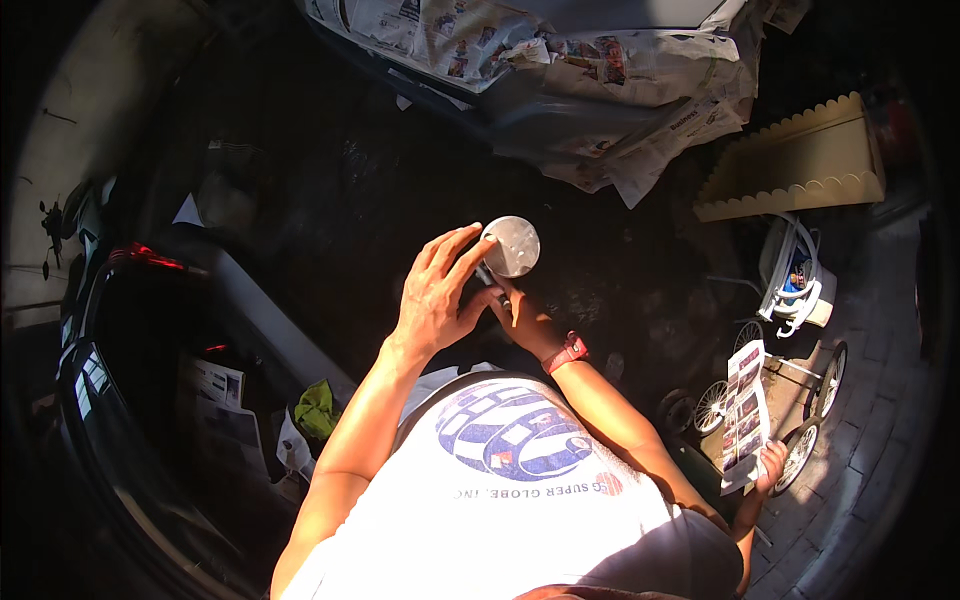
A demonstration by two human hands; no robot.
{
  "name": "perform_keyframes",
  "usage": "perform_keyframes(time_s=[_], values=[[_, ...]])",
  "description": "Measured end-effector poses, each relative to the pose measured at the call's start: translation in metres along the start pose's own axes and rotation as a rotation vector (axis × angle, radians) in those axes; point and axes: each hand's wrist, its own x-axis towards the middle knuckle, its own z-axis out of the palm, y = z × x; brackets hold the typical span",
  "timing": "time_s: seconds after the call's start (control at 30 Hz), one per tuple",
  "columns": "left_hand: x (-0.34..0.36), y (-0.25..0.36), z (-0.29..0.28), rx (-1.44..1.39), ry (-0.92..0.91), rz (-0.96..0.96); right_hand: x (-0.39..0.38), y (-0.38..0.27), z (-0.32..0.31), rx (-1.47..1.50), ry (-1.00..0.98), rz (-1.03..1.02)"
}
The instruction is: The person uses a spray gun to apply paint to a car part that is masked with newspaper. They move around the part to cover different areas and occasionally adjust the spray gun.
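Observation:
In front of my chest is a tool with a round grey lidded cup (515, 247) on top, seemingly a spray gun. My left hand (440, 290) grips the cup's left edge, with fingertips on the rim and the thumb lower down. My right hand (528, 325), with a red band at the wrist, is closed round the tool's metal body just below the cup, which partly hides it.
A vehicle draped in newspaper (640, 90) stands ahead. A dark car (100, 370) is at left. At right are a beige scalloped box (780, 195), white frames (800, 290) and wheeled carts (830, 380). At lower right, another person's hand (772, 462) holds newspaper (742, 400).

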Motion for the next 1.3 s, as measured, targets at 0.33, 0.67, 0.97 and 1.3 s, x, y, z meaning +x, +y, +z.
perform_keyframes(time_s=[0.33,0.67,0.97,1.3], values=[[0.040,-0.079,-0.052,0.025,-0.023,0.037,0.072,-0.065,0.071,-0.069,-0.286,0.013],[0.057,-0.231,-0.159,0.092,0.244,-0.062,0.204,-0.144,0.199,-0.117,-0.527,0.066],[0.087,-0.305,-0.261,0.112,-0.134,0.146,0.276,-0.205,0.268,-0.060,-0.171,-0.072],[0.032,-0.403,-0.279,0.028,-0.062,-0.319,0.364,-0.159,0.262,0.201,0.281,0.248]])
